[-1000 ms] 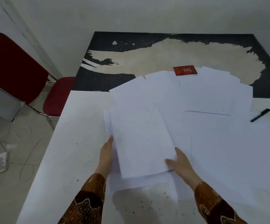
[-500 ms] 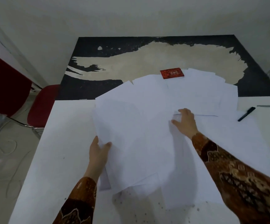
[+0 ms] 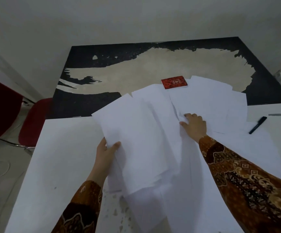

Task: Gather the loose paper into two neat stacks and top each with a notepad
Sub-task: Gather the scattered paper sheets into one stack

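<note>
Your left hand (image 3: 107, 151) pinches the near-left edge of a fanned bunch of white sheets (image 3: 136, 132), thumb on top and the other fingers tucked underneath, so that hand is closed on paper. The bunch runs with its long axis away from you and slightly to the left, and its near end overlaps more sheets close to your body.

Your right hand (image 3: 195, 124) lies palm down, fingers loosely spread, pressing on the loose sheets (image 3: 208, 101) farther out. It rests on paper but grips nothing that you can see.

The relation that matters is this: the paper not yet gathered lies beyond and to the right of your right hand, fanned out toward the far edge of the white table (image 3: 60, 157) and over the dark table (image 3: 102, 61) behind it. The right hand is clearly the nearer one. Its likely job is to draw those sheets back and leftward toward the bunch in your left hand.

The red notepad (image 3: 174, 82) sits at the far edge of the spread, just beyond the sheets and ahead of your right hand, slightly to its left. Only that one notepad is visible. A black pen (image 3: 257, 125) lies to the right, near the paper's edge; I judge it could get swept along.
</note>
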`<state>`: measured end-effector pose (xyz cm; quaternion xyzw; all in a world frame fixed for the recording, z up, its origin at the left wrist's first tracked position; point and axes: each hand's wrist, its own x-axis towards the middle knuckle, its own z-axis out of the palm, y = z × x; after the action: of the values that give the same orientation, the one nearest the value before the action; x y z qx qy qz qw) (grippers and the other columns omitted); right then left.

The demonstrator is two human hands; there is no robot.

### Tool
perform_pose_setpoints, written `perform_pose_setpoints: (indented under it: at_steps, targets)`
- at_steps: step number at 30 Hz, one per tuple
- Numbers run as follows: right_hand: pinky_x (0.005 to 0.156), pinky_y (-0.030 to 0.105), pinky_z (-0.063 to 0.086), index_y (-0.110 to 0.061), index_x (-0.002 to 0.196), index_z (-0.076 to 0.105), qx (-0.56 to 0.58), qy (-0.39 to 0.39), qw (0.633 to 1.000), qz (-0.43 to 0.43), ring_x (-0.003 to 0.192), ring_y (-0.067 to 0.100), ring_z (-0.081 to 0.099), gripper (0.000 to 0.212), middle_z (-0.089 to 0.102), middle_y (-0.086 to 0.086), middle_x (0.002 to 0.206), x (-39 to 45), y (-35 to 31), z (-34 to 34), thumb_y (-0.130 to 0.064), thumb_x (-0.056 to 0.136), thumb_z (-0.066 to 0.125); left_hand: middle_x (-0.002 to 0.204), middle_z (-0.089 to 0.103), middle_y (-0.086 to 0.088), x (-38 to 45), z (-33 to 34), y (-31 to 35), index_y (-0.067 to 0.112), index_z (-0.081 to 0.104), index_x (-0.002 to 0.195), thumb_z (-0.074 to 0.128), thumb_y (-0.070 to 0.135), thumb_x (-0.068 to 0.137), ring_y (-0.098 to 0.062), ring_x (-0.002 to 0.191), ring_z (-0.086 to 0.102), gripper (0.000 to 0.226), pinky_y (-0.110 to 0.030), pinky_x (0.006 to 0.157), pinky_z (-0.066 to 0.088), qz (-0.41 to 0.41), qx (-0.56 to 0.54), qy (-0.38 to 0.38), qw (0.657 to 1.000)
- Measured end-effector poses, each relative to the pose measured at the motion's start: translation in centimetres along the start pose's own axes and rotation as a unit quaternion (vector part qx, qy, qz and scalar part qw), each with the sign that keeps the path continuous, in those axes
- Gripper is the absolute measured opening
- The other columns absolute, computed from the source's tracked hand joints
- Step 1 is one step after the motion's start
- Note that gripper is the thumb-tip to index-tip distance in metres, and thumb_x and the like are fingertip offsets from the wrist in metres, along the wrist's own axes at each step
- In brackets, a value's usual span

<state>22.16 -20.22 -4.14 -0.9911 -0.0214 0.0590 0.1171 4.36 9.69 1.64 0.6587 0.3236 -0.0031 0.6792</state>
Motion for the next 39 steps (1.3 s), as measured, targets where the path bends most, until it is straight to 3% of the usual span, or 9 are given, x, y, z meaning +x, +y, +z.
perform_pose_setpoints:
  at_steps: [4,7,14,19,21,24,30,32,39]
  targets:
    - [0.085,0.042,0.042,-0.013,0.128,0.053,0.007,0.005,1.0,-0.014,0.109,0.036,0.05,0.041,0.058,0.017,0.116,0.0,0.3,-0.5,-0.036,0.099,0.035,0.118,0.064,-0.011,1.9,0.0,-2.3,0.007,0.055,0.127,0.063,0.009,0.089,-0.033,0.105,0.062,0.039,-0.047,0.092,0.051,-0.027,0.057,0.01,0.998]
    - [0.09,0.043,0.042,-0.015,0.137,0.046,-0.002,-0.012,1.0,-0.016,0.117,0.035,0.045,0.043,0.053,0.014,0.128,-0.4,0.1,-0.5,-0.034,0.099,0.036,0.122,0.061,-0.015,2.6,-0.9,-3.5,0.004,0.052,0.129,0.062,0.011,0.089,-0.034,0.108,0.059,0.042,-0.047,0.094,0.049,-0.038,0.122,0.051,0.991]
    - [0.082,0.04,0.045,-0.009,0.142,0.034,-0.029,-0.014,0.997,-0.074,0.114,0.033,0.044,0.054,0.053,0.014,0.127,-2.9,-1.3,0.9,0.004,0.09,0.038,0.129,0.056,-0.017,1.7,-2.1,-4.7,0.004,0.047,0.133,0.059,0.014,0.092,-0.038,0.115,0.054,0.044,-0.047,0.098,0.046,-0.037,0.191,0.093,0.977]
    - [0.065,0.027,0.035,-0.01,0.107,0.064,-0.059,0.051,0.994,-0.079,0.089,0.029,0.061,0.022,0.068,0.011,0.097,-3.3,-0.8,-1.3,-0.009,0.093,0.047,0.122,0.061,-0.017,1.1,-1.9,-5.0,0.005,0.052,0.128,0.061,0.01,0.09,-0.037,0.108,0.058,0.04,-0.05,0.095,0.049,-0.041,0.157,0.064,0.985]
    - [0.059,0.027,0.03,-0.009,0.088,0.06,-0.047,0.067,0.993,-0.089,0.076,0.027,0.058,0.011,0.066,0.007,0.084,-3.5,-1.0,-2.7,-0.018,0.092,0.054,0.121,0.062,-0.017,0.7,-1.8,-5.2,0.005,0.052,0.127,0.062,0.008,0.089,-0.036,0.106,0.06,0.04,-0.051,0.094,0.05,-0.045,0.137,0.052,0.988]
    - [0.057,0.028,0.028,-0.016,0.075,0.046,0.023,0.067,0.987,-0.147,0.064,0.02,0.046,0.024,0.052,0.0,0.071,-4.7,-1.9,-4.0,-0.028,0.089,0.061,0.122,0.061,-0.017,0.0,-1.8,-5.4,0.004,0.052,0.128,0.062,0.008,0.089,-0.036,0.106,0.06,0.04,-0.052,0.094,0.049,-0.051,0.116,0.041,0.991]
    - [0.037,0.026,0.033,-0.02,0.075,0.048,0.012,0.105,0.949,-0.296,0.055,0.019,0.056,0.005,0.052,-0.002,0.067,-11.0,-6.8,-1.4,-0.018,0.08,0.05,0.125,0.05,-0.005,-2.0,-1.2,-5.5,0.008,0.028,0.143,0.062,0.011,0.09,-0.032,0.114,0.053,0.064,-0.043,0.094,0.048,-0.034,0.108,0.056,0.992]
    - [0.036,0.021,0.028,-0.024,0.076,0.043,0.001,0.086,0.935,-0.343,0.053,0.015,0.055,0.015,0.051,-0.005,0.063,-13.6,-8.5,0.4,-0.022,0.073,0.058,0.13,0.047,-0.002,-2.4,-1.1,-5.7,0.013,0.022,0.147,0.062,0.011,0.09,-0.031,0.117,0.052,0.07,-0.048,0.098,0.047,-0.022,0.092,0.06,0.994]
    - [0.047,0.023,0.041,-0.021,0.093,0.047,0.038,-0.047,0.861,-0.505,0.069,0.016,0.058,0.035,0.061,-0.003,0.08,-20.8,-11.3,4.6,-0.031,0.073,0.074,0.119,0.06,-0.01,-2.9,-1.0,-6.3,0.004,0.051,0.127,0.066,0.022,0.088,-0.03,0.108,0.058,0.045,-0.041,0.092,0.049,-0.042,0.038,0.086,0.995]
